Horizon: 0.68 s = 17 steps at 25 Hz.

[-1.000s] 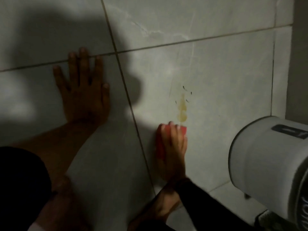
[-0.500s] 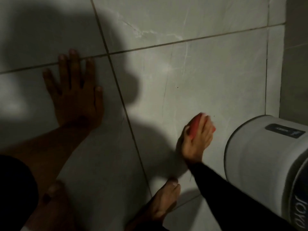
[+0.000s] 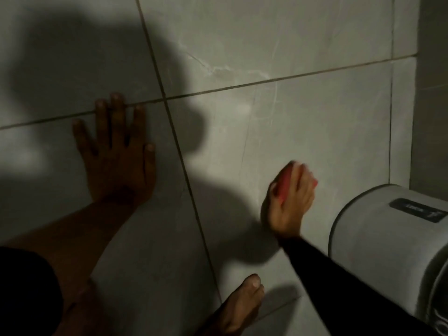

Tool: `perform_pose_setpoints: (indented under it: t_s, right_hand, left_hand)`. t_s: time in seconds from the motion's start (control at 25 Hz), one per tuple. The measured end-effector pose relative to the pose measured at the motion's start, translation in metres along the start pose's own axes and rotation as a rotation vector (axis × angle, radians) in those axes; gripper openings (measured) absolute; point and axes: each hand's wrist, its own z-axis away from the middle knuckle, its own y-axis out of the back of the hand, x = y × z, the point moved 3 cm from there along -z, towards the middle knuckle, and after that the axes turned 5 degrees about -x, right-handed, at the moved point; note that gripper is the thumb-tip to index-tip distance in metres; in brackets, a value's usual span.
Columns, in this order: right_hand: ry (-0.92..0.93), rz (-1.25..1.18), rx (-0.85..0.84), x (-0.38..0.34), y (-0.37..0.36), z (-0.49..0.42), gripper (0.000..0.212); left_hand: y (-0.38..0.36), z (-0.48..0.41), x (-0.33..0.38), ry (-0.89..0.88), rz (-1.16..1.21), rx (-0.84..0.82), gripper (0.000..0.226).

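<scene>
The left hand (image 3: 116, 154) lies flat on the floor, fingers straight and spread, the fingertips reaching a dark grout line (image 3: 218, 89). The right hand (image 3: 291, 200) is well apart from it, curled over a small red sponge-like pad (image 3: 284, 183) and pressing it against the tile. Red shows between the fingers and past the knuckles, and the hand is blurred.

The pale grey marbled floor tiles (image 3: 315, 117) fill the view, partly under a broad dark shadow. At the right edge lies a large grey rounded cylindrical appliance (image 3: 378, 251) with a dark rectangular label (image 3: 418, 210) on it, near the right hand but not touching it. A long black sleeve (image 3: 339, 280) covers the right forearm. A bare foot (image 3: 242, 304) rests on the tile below the right hand, beside a grout line.
</scene>
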Motion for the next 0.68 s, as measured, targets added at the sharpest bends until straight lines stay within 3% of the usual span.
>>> perform_pose_setpoints:
  t_s: [0.08, 0.16, 0.24, 0.32, 0.4, 0.48, 0.56, 0.68]
  right_hand:
    - [-0.055, -0.041, 0.174, -0.04, 0.023, -0.091, 0.09]
    - [0.165, 0.022, 0.238, -0.1, 0.019, -0.127, 0.084]
    - [0.401, 0.127, 0.202, -0.126, -0.015, -0.086, 0.07]
    - [0.495, 0.23, 0.042, -0.1, -0.04, -0.014, 0.067]
    - [0.41, 0.184, -0.036, -0.051, -0.029, 0.005, 0.075]
    - [0.216, 0.048, 0.074, -0.033, 0.005, -0.048, 0.082]
    - [0.068, -0.031, 0.185, -0.064, 0.038, -0.13, 0.091]
    - [0.391, 0.075, 0.217, -0.178, 0.031, -0.176, 0.086]
  left_hand:
    - [-0.001, -0.001, 0.0, -0.006, -0.005, 0.01, 0.073]
    - [-0.002, -0.001, 0.0, -0.013, -0.001, 0.014, 0.072]
    - [0.0, 0.0, 0.0, -0.013, 0.014, 0.026, 0.072]
    - [0.001, 0.001, 0.0, -0.015, 0.019, 0.026, 0.072]
    - [0.002, 0.002, 0.0, -0.023, 0.014, 0.031, 0.072]
    - [0.002, 0.002, -0.002, -0.023, -0.003, 0.03, 0.072]
    - [0.002, 0.001, 0.0, -0.024, 0.002, 0.024, 0.072]
    - [0.001, 0.0, 0.0, -0.023, -0.008, 0.035, 0.072]
